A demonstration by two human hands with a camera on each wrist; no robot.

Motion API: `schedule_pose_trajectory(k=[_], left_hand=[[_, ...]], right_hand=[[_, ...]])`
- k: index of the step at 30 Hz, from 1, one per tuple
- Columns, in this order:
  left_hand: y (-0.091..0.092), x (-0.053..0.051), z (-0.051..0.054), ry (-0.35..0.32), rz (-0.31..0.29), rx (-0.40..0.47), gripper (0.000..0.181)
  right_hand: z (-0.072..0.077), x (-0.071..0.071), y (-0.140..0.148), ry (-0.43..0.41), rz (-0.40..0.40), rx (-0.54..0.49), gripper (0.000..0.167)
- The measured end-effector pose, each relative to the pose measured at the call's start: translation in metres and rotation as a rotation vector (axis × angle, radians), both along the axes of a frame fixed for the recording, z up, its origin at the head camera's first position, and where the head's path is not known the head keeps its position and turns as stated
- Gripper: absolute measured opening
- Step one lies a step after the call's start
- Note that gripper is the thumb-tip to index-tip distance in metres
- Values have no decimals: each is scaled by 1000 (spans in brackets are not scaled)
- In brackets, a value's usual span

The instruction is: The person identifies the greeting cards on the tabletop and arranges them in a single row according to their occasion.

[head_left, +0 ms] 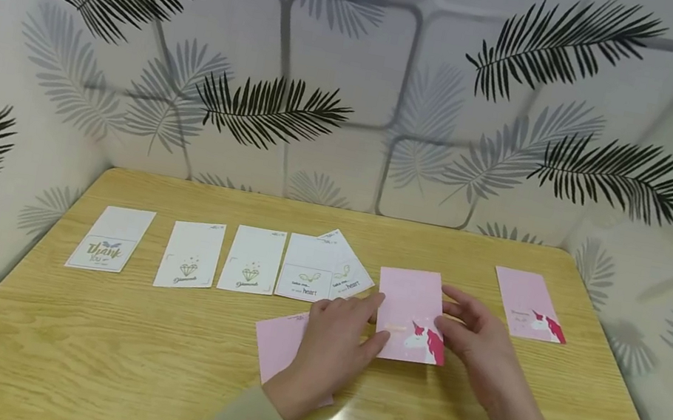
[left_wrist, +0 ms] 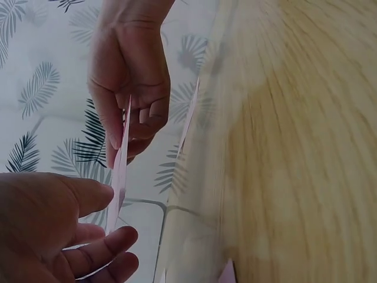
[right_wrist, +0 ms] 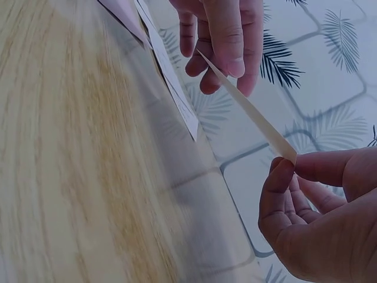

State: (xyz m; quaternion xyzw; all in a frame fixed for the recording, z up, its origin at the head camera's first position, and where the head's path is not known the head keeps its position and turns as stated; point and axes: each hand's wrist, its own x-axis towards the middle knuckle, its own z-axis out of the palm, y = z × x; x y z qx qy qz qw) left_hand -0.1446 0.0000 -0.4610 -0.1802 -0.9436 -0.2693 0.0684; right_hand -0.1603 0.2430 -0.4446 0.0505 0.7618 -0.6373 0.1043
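Observation:
A pink card with a white and red unicorn (head_left: 410,299) is held slightly above the table, between both hands. My right hand (head_left: 483,350) pinches its right edge between thumb and fingers, seen closely in the right wrist view. At the card's left edge, my left hand (head_left: 331,344) holds it, thumb over the front face and fingers behind. Viewed edge-on in the left wrist view, the card (left_wrist: 119,177) looks thin and slightly bent. Another pink card (head_left: 275,346) lies on the table, partly hidden beneath my left hand and forearm.
On the wooden table (head_left: 104,342), a thank-you card (head_left: 120,224), two diamond cards (head_left: 191,244) and two overlapping heart cards (head_left: 308,254) form a row. A second unicorn card (head_left: 520,295) lies at the right. Leaf-patterned sheeting (head_left: 363,57) surrounds the back and sides.

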Motion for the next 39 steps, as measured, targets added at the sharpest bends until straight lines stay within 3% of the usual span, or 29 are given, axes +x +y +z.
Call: schedule_pose_trajectory(k=[4, 11, 18, 29, 39], left_hand=[[9, -3, -1, 1, -2, 26, 39], [22, -6, 0, -9, 2, 39, 43], [36, -13, 3, -21, 5, -15, 45], [68, -29, -3, -7, -13, -113, 42], [90, -45, -1, -3, -42, -158, 39]], right_hand=[[0, 0, 4, 10, -18, -5, 63], [1, -3, 12, 30, -63, 2, 59], [-2, -6, 21, 32, -99, 100, 56], [0, -10, 40, 52, -122, 280, 54], [-3, -18, 57, 89, -132, 374, 53]])
